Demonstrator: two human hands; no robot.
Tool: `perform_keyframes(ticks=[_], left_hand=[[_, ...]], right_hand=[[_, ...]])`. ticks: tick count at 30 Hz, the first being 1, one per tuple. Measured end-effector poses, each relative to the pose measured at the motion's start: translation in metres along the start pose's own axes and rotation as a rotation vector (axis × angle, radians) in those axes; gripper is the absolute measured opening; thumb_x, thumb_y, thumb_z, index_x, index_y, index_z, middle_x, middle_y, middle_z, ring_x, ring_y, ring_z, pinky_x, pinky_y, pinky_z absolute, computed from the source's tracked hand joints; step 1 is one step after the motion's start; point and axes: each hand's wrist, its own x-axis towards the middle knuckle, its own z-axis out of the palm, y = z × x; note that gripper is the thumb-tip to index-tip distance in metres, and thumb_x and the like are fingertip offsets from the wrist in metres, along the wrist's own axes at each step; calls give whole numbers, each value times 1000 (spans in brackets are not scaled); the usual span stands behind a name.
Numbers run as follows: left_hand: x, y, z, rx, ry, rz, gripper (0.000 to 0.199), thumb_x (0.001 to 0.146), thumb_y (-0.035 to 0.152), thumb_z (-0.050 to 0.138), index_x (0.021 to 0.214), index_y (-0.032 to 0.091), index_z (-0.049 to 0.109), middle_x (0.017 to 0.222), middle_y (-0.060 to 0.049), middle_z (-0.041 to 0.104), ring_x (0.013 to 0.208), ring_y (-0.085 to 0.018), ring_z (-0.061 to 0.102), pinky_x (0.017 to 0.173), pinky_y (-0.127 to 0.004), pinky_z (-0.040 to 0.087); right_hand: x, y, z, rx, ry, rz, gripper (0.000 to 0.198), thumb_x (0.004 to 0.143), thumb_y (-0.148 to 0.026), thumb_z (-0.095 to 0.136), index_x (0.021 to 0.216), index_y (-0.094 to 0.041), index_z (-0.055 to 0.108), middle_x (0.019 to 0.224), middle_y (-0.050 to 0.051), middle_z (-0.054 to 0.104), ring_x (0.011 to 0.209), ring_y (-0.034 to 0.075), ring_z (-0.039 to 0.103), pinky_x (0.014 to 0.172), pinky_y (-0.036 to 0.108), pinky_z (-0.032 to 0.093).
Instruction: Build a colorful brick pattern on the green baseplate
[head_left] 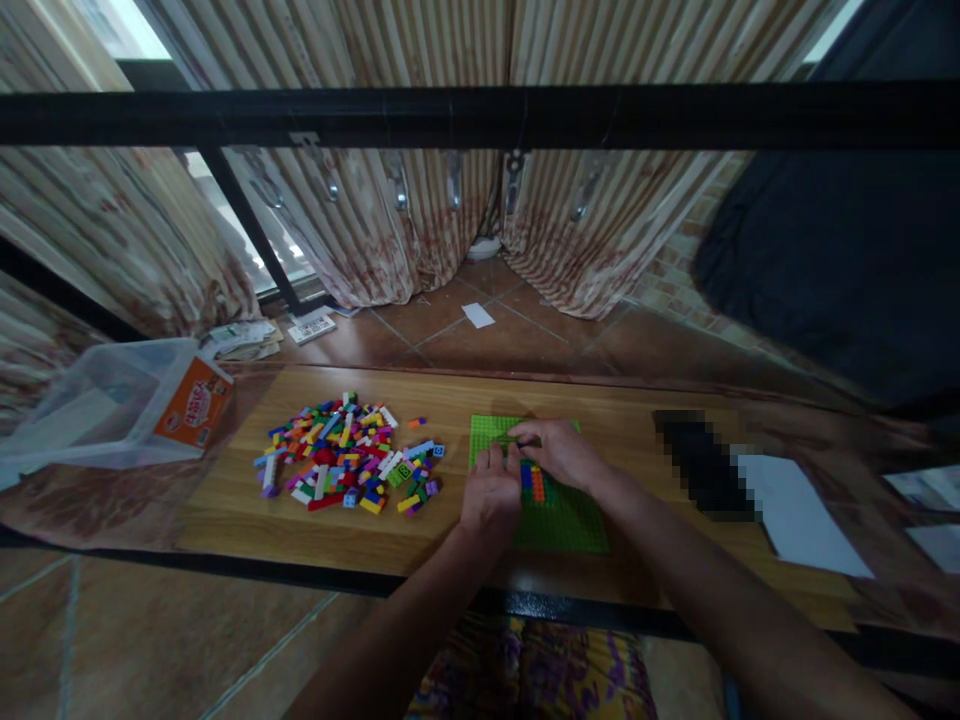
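A green studded baseplate [570, 525] lies on the wooden board, and both hands are over it. My left hand [493, 488] rests at its left side, fingers bent down and close together; what they hold, if anything, is hidden. From the right, my right hand [556, 450] reaches over the upper middle of the plate with thumb and fingers drawn together. Whatever is in that pinch is too small and dark to make out. Between the hands, orange bricks [538, 485] and blue bricks [526, 474] sit on the plate, partly covered by the hands.
Left of the plate spreads a heap of mixed toy bricks [352, 455]. Farther left stands a clear plastic bin [127, 400] with an orange label. A pixelated dark patch [705, 465] and white paper [802, 515] lie to the right. A black rail [480, 118] crosses in front of the curtains.
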Motion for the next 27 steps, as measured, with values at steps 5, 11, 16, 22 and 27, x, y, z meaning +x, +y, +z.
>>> perform_keyframes(ticks=[5,11,16,22,27], left_hand=[[-6,-6,6,-100,68,38,48,85,8,41,133,8,48,127,-21,56,113,-28,55,97,-42,45],[-10,-14,10,-400,233,-8,50,87,11,36,137,6,40,127,-18,57,115,-26,55,101,-43,43],[-11,-16,13,-505,238,-71,51,88,14,36,139,9,37,126,-16,59,110,-26,57,98,-44,46],[-12,-16,11,-544,230,-92,50,88,18,41,138,12,39,124,-14,60,111,-26,57,98,-42,47],[-11,-15,14,-527,220,-80,53,89,20,42,140,11,35,130,-14,57,115,-26,55,101,-43,44]], right_hand=[[-10,7,10,118,108,-39,25,75,-13,65,95,-26,73,90,2,74,83,19,69,81,34,53],[-13,19,9,342,199,43,23,78,-29,65,99,-22,71,95,4,74,88,19,68,83,34,52],[-3,22,8,318,238,84,24,85,-37,56,95,-22,72,97,3,74,87,18,67,81,32,51],[-1,21,21,241,195,29,20,81,-38,60,80,-23,73,84,3,72,79,19,65,78,33,49],[-8,22,27,201,237,-55,24,85,-40,57,76,-23,72,81,3,68,79,18,62,76,32,47]])
